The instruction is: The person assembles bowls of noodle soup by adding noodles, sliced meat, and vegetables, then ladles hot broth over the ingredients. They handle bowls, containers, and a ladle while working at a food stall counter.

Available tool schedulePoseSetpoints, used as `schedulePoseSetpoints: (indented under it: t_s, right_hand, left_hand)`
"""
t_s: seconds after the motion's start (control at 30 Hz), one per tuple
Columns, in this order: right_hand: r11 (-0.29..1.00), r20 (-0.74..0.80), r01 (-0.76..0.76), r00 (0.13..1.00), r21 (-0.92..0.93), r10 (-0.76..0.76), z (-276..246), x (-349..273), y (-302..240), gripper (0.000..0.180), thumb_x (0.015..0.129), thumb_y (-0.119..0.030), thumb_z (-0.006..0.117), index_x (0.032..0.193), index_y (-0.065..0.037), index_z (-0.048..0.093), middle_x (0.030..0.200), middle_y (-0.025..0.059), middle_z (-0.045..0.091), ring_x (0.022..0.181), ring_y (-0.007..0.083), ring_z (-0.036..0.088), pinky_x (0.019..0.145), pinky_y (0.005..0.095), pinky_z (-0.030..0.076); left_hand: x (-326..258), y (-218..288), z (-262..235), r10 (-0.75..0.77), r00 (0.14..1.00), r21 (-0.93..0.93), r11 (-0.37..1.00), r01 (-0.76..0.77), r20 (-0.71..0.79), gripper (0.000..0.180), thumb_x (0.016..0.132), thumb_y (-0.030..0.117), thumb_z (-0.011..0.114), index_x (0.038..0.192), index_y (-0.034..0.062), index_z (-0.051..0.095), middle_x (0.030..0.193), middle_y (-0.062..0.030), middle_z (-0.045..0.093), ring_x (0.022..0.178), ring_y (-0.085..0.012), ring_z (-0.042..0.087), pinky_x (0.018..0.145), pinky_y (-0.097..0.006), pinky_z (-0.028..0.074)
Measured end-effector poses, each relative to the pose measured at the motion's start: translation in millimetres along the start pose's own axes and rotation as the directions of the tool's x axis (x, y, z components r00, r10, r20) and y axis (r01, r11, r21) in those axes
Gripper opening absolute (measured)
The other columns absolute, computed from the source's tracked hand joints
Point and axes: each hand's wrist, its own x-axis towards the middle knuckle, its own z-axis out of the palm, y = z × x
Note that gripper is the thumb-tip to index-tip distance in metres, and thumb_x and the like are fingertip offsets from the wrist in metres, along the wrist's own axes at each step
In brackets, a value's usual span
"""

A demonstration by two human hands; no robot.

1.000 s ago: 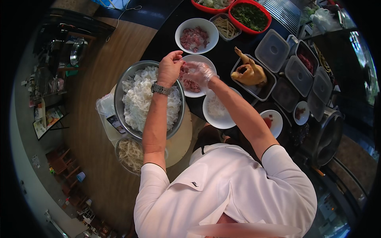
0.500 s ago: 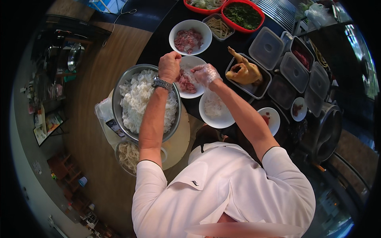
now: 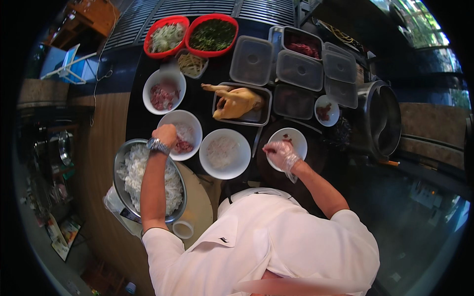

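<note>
Left hand (image 3: 165, 134), bare with a wristwatch, rests on the near-left rim of the white bowl with noodles and red meat (image 3: 181, 134); fingers curled shut, gripping the rim as far as I can tell. Right hand (image 3: 280, 154), in a clear plastic glove, sits over the near edge of the small white bowl (image 3: 292, 140) on the right; fingertips bunched together like a pinch, but whether anything is in them is too small to tell. Between the two hands is a third white bowl with pale noodles (image 3: 224, 153), untouched, just beside the left-hand bowl and closer to the left hand than the right. The big metal bowl of white noodles (image 3: 129, 173) lies under the left forearm, toward the person. Farther back on the dark tabletop (image 3: 206, 106): a tray with a whole cooked chicken (image 3: 237, 102), long axis running left-right, a white bowl of chopped meat (image 3: 164, 92), two red bowls of sliced onion (image 3: 166, 37) and greens (image 3: 212, 34), several lidded plastic boxes (image 3: 298, 70), and a steel pot (image 3: 382, 118) at far right.
</note>
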Motion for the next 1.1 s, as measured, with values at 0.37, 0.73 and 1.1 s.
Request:
schedulePoseSetpoints:
  t_s: [0.37,0.73,1.1]
  right_hand:
    - [0.982,-0.404,-0.124,0.913,-0.144,0.056,-233,50,167,0.023,0.093,-0.021,0.063,0.106,-0.006,0.076,0.103,0.0149,0.076,0.099,0.0288,0.073,0.09,0.0387,0.056]
    - [0.703,-0.528,-0.693,0.662,-0.16,0.532,-407,141,332,0.051,0.096,-0.056,0.053,0.116,-0.015,0.074,0.122,0.0163,0.071,0.114,0.0371,0.066,0.099,0.0483,0.052]
    - [0.823,-0.32,-0.568,0.78,-0.002,0.537,-390,150,366,0.051,0.098,-0.051,0.049,0.115,-0.01,0.075,0.122,0.0149,0.071,0.111,0.0356,0.068,0.097,0.0491,0.053]
  left_hand:
    - [-57,220,-75,0.521,0.852,-0.962,0.2,-0.188,-0.058,0.035,0.095,0.019,0.072,0.122,-0.0025,0.068,0.108,-0.0091,0.074,0.09,-0.0148,0.069,0.078,-0.03,0.056]
    - [156,481,-121,0.31,0.907,-0.924,0.164,-0.346,-0.285,0.081,0.092,0.022,0.073,0.155,-0.006,0.03,0.12,-0.0153,0.067,0.09,-0.0145,0.066,0.074,-0.031,0.057]
    - [233,541,-156,-0.102,0.948,-0.944,0.172,-0.283,-0.303,0.031,0.089,0.01,0.071,0.117,-0.0006,0.066,0.11,-0.0119,0.075,0.098,-0.0164,0.07,0.086,-0.033,0.054]
